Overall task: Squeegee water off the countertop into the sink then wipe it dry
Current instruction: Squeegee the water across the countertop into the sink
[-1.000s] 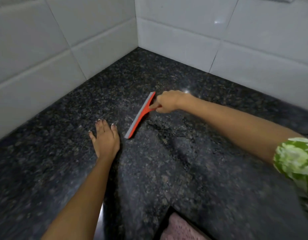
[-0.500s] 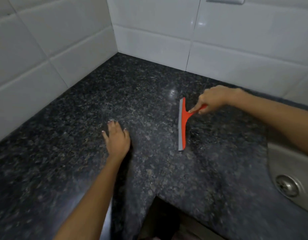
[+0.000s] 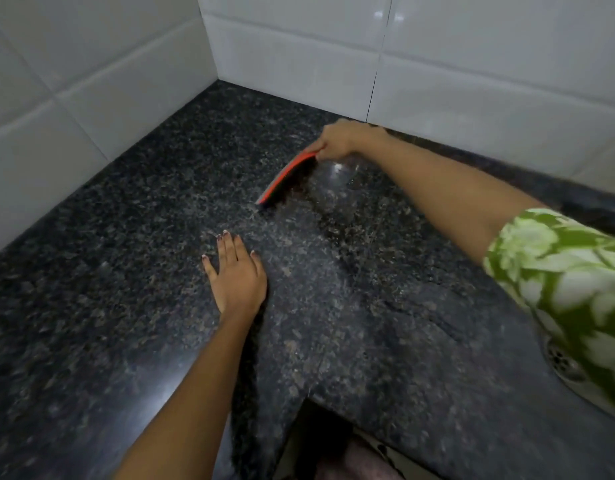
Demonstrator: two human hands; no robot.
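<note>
Right hand (image 3: 335,142) grips red squeegee (image 3: 286,176), blade on wet countertop (image 3: 126,237) near back wall. Left hand (image 3: 237,277) flat, fingers straight, pressing countertop. Sink (image 3: 565,367) at right edge, drain visible, contents unclear.

sink (image 3: 566,370) mostly behind sleeve (image 3: 572,282), squeegee (image 3: 286,176) handle hidden

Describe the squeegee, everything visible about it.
The squeegee has an orange, plastic-looking head with a dark blade strip along its lower edge. It is tilted, blade edge down on the black speckled countertop, running diagonally near the back wall. The right hand grips its far end; the handle is hidden. The granite beside it looks wet.
</note>
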